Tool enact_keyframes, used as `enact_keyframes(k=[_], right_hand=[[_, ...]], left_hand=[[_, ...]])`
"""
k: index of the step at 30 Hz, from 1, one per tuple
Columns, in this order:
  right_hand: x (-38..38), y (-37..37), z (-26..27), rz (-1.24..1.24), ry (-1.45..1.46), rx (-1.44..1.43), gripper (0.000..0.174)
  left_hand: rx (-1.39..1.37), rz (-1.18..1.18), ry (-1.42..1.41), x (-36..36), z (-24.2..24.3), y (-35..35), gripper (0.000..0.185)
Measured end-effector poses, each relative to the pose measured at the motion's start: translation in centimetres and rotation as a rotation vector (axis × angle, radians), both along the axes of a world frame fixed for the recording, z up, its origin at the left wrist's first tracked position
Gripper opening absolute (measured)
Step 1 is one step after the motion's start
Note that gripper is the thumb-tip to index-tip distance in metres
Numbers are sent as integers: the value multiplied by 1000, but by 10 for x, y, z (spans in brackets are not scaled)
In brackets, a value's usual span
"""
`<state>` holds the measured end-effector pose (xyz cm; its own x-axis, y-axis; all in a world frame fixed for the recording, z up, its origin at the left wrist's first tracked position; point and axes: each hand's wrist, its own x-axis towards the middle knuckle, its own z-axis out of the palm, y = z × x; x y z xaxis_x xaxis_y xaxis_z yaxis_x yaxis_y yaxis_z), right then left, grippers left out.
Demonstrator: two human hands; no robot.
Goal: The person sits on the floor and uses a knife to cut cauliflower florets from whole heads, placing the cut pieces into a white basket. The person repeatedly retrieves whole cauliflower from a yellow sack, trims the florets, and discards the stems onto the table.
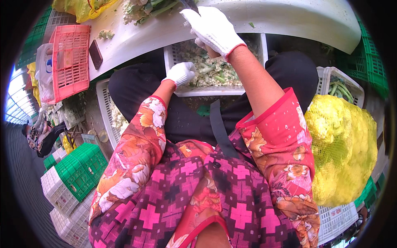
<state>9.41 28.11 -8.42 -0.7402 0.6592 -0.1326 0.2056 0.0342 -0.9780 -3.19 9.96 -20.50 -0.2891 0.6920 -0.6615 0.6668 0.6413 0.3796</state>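
My right hand, in a white knit glove with a red cuff, grips a knife by its brown handle. The knife's dark blade points away over the table edge and is cut off by the top of the picture. My left hand, gloved the same way, is curled near the left side of a white plastic crate; no held thing shows in it. Cauliflower crumbs and green stalk pieces lie in the crate between my knees. Cauliflower with leaves rests on the white table.
A phone and a red plastic basket are at the table's left. At right bulges a yellow mesh sack beside a crate of green stalks. Green crates stand at lower left. Another person is farther left.
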Motion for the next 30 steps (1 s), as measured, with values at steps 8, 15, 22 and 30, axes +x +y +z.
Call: enact_keyframes(k=[8,15,22,30], right_hand=[[2,2,-9,-58,1,-52,51],[3,4,0,-39,62,-291,44],[8,-8,16,-47,-6,-432,36],[3,-20,6,-21,-161,-431,31]], left_hand=[[-121,-202,335,24,-36,2,40],[144,612,-443,-3,62,16,29],[665,1143,-1446,-15,167,-33,41],[1261,1030,-847,-43,223,-142,34]])
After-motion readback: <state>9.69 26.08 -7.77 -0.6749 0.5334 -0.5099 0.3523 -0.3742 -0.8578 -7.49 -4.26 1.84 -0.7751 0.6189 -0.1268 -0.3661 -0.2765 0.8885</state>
